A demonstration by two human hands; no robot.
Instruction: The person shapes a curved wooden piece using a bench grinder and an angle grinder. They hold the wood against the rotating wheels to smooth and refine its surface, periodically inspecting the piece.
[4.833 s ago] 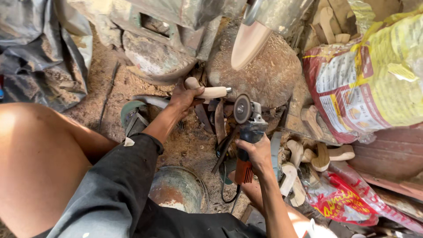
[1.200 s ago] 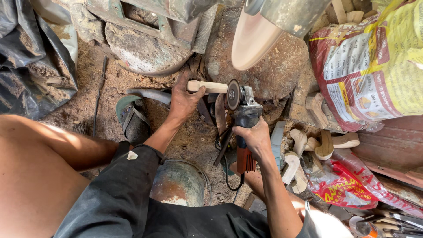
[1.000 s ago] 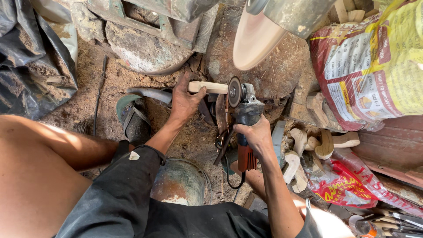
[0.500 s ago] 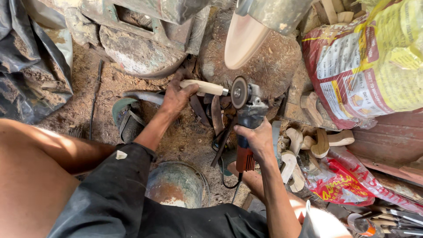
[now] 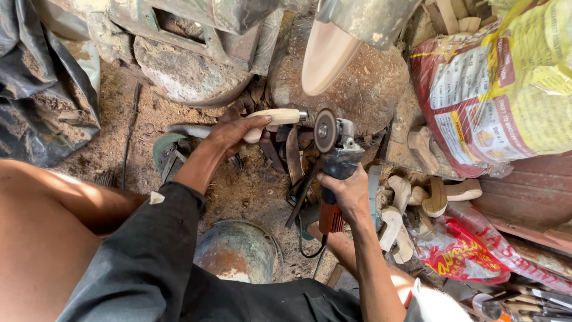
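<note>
Overhead, the biggest thing in view is the printed yellow and red sack (image 5: 500, 89) bulging at the far right, its contents hidden, with a smaller red plastic bag (image 5: 459, 253) lying near it on the dusty floor (image 5: 250, 191) and likewise showing nothing of what it holds. Between them a loose heap of carved wooden pieces (image 5: 417, 203) rests on the ground, in no container at all. Near the knees stands a rusty round metal pot (image 5: 238, 253), which looks empty apart from a pale patch at its bottom. The right hand (image 5: 345, 191) has its grip wrapped full around the body of an orange angle grinder (image 5: 333, 173), disc turned to the left. The left hand (image 5: 235, 128) closes its grip on one end of a pale wooden handle (image 5: 277, 117), whose other end meets the disc at the centre of the scene. To do this well, it seems wise to keep the wood light against the disc, turn it slowly for an even surface, and hold the fingers well back from the spinning edge.
</note>
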